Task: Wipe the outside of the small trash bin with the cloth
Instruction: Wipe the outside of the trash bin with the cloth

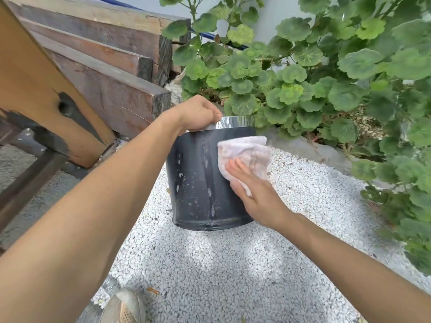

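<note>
In the head view, a small dark bin point(200, 178) stood upright on white gravel point(210, 264), near the middle of the picture. Its side facing the camera was streaked with pale drips and specks. A clear plastic liner point(235, 122) rose above the bin's top edge.

The left hand point(198, 115) reached in from the lower left and closed over the near left part of the rim, fingers curled around the edge and the liner, thumb side toward the camera. It gripped the rim firmly.

The right hand point(254, 192) came in from the lower right. It lay flat and open, fingers point(238, 169) stretched out and pointing up and left, pressing a pale cloth point(245, 155) against the upper right of the bin's outer wall. The cloth was crumpled, whitish with a faint pink tint, and its upper part stuck out above the fingers, just below the rim. The palm pinned the cloth rather than clutching it.

To the left of the bin lay stacked dark wooden beams point(112, 73), with a lighter brown plank point(46, 94) slanting across in front of them. Behind and to the right of the bin grew a plant point(326, 78) with round green leaves, spreading over the gravel's edge. At the bottom left of the picture the toe of a shoe point(126, 306) showed on the gravel.
</note>
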